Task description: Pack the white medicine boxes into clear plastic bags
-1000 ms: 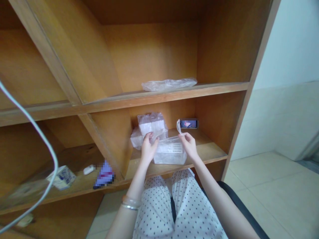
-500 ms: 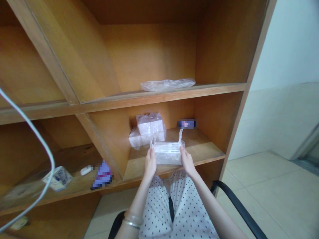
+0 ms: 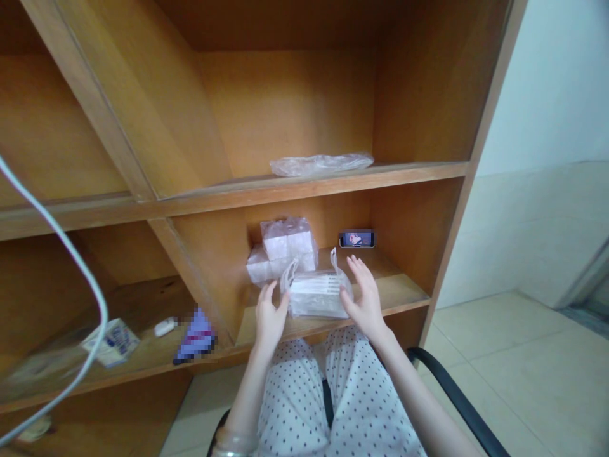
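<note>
1. The left hand [image 3: 271, 320] is held upright and open, just left of the clear plastic packet [image 3: 316, 297].
2. The right hand [image 3: 364, 295] is held open, fingers spread, just right of the packet.
3. The packet is laid on the wooden shelf [image 3: 390, 291].
</note>
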Demonstrator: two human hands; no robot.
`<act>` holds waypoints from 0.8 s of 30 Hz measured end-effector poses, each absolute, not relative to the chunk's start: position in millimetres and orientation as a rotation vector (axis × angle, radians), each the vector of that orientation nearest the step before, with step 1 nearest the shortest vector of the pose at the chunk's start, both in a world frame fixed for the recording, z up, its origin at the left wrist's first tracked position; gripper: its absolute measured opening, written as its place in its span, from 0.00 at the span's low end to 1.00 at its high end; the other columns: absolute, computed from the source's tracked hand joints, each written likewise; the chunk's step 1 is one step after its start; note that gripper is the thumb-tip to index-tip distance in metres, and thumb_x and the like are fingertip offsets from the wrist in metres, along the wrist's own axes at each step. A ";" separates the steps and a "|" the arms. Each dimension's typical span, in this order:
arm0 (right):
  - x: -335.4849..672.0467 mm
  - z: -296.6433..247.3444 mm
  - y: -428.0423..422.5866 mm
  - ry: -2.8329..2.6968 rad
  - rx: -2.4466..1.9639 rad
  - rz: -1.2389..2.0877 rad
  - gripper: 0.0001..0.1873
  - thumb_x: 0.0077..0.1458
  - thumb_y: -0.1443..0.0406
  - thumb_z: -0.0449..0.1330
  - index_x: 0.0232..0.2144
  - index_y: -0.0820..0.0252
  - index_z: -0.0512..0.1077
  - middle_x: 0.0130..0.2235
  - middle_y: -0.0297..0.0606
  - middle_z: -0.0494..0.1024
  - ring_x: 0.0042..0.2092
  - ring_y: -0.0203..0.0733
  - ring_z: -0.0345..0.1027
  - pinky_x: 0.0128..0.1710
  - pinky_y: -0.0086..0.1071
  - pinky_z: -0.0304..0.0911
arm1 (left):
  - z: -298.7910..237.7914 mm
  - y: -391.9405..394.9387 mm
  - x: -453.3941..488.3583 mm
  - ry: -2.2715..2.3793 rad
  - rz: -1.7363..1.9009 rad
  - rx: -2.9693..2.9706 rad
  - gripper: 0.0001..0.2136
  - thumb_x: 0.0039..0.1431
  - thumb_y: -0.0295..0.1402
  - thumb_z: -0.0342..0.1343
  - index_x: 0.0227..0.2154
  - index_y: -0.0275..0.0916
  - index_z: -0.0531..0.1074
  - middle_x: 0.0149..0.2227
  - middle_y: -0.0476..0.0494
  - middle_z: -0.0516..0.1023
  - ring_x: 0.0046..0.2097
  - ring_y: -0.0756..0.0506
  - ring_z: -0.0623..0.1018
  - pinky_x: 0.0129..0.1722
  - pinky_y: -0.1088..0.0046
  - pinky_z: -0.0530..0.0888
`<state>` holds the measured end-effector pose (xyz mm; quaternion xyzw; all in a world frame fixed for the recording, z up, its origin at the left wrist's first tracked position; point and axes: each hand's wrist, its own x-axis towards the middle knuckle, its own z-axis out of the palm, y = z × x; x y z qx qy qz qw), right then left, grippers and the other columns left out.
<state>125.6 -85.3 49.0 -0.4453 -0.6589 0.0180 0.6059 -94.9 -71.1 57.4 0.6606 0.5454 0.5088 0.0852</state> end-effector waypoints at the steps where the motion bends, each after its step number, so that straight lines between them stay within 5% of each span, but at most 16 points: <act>1: 125.0 56.4 -84.7 -1.607 -0.996 0.026 0.27 0.54 0.64 0.53 0.57 0.57 0.61 0.60 0.40 0.62 0.63 0.45 0.50 0.61 0.45 0.49 | 62.4 -74.2 -90.6 1.652 1.601 2.077 0.19 0.56 0.36 0.51 0.50 0.37 0.68 0.56 0.37 0.68 0.58 0.40 0.66 0.57 0.61 0.62; 3: 121.6 68.0 -81.4 -1.791 -0.943 0.055 0.22 0.54 0.66 0.54 0.52 0.56 0.68 0.54 0.39 0.71 0.59 0.44 0.58 0.58 0.43 0.53 | 73.1 -79.4 -79.0 1.550 1.529 2.386 0.20 0.58 0.30 0.48 0.54 0.39 0.64 0.60 0.39 0.63 0.61 0.43 0.62 0.60 0.61 0.58; 7: 113.2 73.5 -70.6 -2.073 -0.987 0.129 0.17 0.53 0.68 0.57 0.46 0.56 0.72 0.45 0.39 0.77 0.49 0.44 0.68 0.51 0.41 0.58 | 86.1 -80.6 -60.9 1.386 1.091 2.739 0.13 0.60 0.29 0.47 0.46 0.41 0.71 0.50 0.42 0.75 0.53 0.44 0.71 0.59 0.56 0.56; 14: 121.3 68.9 -74.1 -2.013 -1.124 0.088 0.07 0.55 0.65 0.58 0.34 0.58 0.75 0.38 0.39 0.75 0.42 0.43 0.67 0.45 0.35 0.58 | 84.8 -79.3 -76.0 1.535 1.076 2.639 0.11 0.61 0.34 0.46 0.36 0.42 0.74 0.38 0.43 0.79 0.40 0.43 0.76 0.45 0.65 0.66; 19: 127.7 77.1 -95.8 -1.968 -1.221 0.160 0.14 0.58 0.57 0.54 0.27 0.56 0.74 0.32 0.36 0.75 0.36 0.40 0.67 0.35 0.30 0.56 | 90.6 -91.4 -82.0 1.974 0.870 2.468 0.09 0.57 0.36 0.49 0.33 0.43 0.73 0.27 0.46 0.77 0.30 0.45 0.75 0.36 0.71 0.67; 24: 137.0 72.0 -103.7 -1.913 -1.454 0.202 0.20 0.61 0.57 0.47 0.22 0.56 0.70 0.27 0.35 0.74 0.30 0.39 0.66 0.27 0.29 0.47 | 79.0 -83.8 -96.2 2.153 0.819 2.195 0.14 0.54 0.33 0.49 0.44 0.41 0.69 0.40 0.37 0.77 0.38 0.39 0.77 0.38 0.65 0.70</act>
